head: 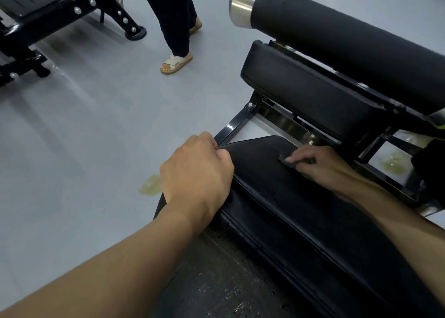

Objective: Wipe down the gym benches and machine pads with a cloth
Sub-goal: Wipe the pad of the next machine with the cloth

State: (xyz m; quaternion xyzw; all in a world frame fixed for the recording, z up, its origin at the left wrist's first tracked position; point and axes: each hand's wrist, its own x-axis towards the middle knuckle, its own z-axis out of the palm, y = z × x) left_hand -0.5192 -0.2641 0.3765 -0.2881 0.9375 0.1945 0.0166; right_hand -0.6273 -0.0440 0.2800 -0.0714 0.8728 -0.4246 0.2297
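Observation:
A black padded bench (284, 197) runs from the bottom right toward the middle of the head view. My left hand (196, 170) curls over the pad's left front corner and grips its edge. On top of the pad, my right hand (320, 164) presses down a small dark cloth (287, 161), fingers curled round it; only a bit of the cloth shows past the fingertips. Beyond the bench are a second black pad (305, 91) and a black roller pad (337, 35) with a chrome end cap.
A person in dark trousers and sandals (177, 63) stands on the grey floor ahead. Another black machine frame (65, 9) fills the top left. Black frame bars (231, 126) link the pads. Yellowish stains (150, 185) mark the floor beside the bench.

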